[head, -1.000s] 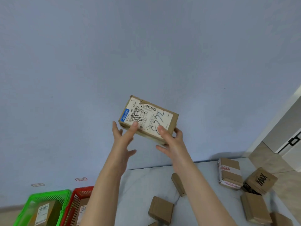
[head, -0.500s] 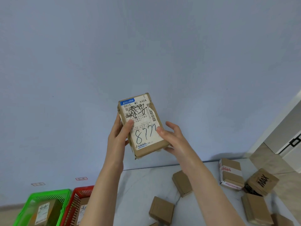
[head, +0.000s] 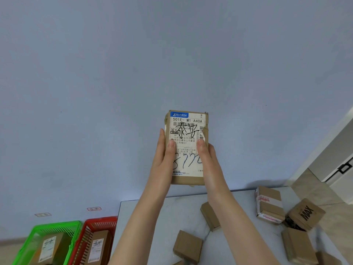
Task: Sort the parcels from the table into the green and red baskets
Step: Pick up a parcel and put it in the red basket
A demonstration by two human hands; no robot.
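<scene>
Pale blue wall (head: pixel 114 73) backs a white table (head: pixel 149 217); the green plastic basket (head: pixel 57 224) and red plastic basket (head: pixel 101 219) sit low at left, nearer the left hand (head: pixel 164 159). It and the right hand (head: pixel 207 159) clasp the brown cardboard parcel (head: pixel 188 131) by its long sides, upright above the table. Half a second ago the parcel leaned; now it faces squarely.

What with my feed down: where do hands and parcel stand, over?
Left hand, right hand both grip brown cardboard parcel with white label, upright. Green plastic basket, red plastic basket low left; nothing blocking.

Parcel (head: pixel 188 131) from tilted to upright
</scene>
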